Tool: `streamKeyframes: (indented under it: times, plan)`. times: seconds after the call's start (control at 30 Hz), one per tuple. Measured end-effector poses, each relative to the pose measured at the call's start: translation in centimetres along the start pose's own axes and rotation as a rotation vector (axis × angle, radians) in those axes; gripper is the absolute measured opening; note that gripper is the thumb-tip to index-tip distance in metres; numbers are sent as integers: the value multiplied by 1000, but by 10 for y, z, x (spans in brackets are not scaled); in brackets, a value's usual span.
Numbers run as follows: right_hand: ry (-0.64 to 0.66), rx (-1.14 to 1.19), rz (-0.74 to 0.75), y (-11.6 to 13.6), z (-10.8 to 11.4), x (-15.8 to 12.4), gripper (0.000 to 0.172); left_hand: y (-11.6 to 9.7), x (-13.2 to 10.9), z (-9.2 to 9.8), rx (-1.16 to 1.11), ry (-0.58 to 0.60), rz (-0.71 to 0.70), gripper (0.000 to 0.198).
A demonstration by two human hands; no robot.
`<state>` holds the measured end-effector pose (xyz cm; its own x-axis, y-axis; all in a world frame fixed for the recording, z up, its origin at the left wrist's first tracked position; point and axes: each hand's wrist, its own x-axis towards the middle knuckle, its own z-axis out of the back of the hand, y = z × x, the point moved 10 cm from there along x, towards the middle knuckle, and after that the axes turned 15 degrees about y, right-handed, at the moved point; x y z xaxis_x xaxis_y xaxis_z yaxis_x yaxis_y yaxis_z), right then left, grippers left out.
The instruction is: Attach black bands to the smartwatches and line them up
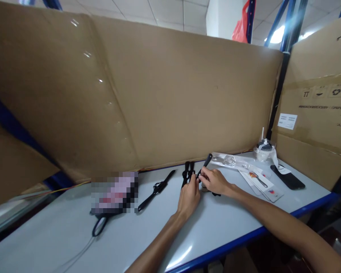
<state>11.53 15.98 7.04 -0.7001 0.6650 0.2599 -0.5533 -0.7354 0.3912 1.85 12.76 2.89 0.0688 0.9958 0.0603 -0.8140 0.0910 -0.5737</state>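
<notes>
My left hand [190,195] and my right hand [215,181] meet over the white tabletop, fingers pinched closed on one long black strap-like piece [207,160]. Its upper end sticks out above my fingers, tilted to the right; its middle is hidden by my fingertips. Just behind my left hand, two similar black pieces [186,168] lie side by side. Farther left rests another slender black strap-like piece [157,189], with a looped, wider middle. A small dark item [215,194] shows partly under my right wrist.
A blurred-out phone-like device [115,193] with a black loop and cable lies left. To the right are clear plastic bags [230,161], printed cards [263,185], a black phone [290,178] and a wrapped cup [265,149]. Cardboard walls [187,94] border the table's back and right.
</notes>
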Motion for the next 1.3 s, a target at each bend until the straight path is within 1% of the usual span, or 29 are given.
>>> streamKeyframes:
  times: [0.1, 0.2, 0.33, 0.47, 0.57, 0.67, 0.77, 0.83, 0.93, 1.13, 1.3]
  plan:
    - [49, -56, -11, 2, -3, -3, 12, 0, -5, -3, 94, 40, 12, 22]
    - [69, -91, -72, 4, -4, -5, 12, 0, -9, -3, 124, 49, 33, 22]
    - [84, -104, -156, 4, -9, -4, 16, 3, -9, -4, 82, 39, 45, 23]
    - [120, -122, -177, 5, -13, -4, 19, 8, -7, -4, 9, 4, 27, 24]
    - [123, -133, -186, 7, -11, -5, 20, 11, -6, -5, -36, -5, 6, 23]
    - [122, -151, -204, 10, -7, -7, 22, 13, -4, -7, -52, 3, -1, 23]
    - [152, -201, -233, 10, -8, -8, 25, 14, -3, -10, -25, 27, 28, 25]
    - [171, -236, -229, 10, -10, -8, 26, 13, -4, -10, 8, 39, 55, 25]
    - [204, -270, -182, 10, -14, -7, 28, 12, -6, -9, 48, 48, 88, 25]
    - [233, -345, -132, 13, -16, -5, 30, 12, -5, -11, 60, 57, 84, 26]
    - [243, -381, -108, 15, -17, -4, 30, 12, -6, -10, 72, 58, 113, 27]
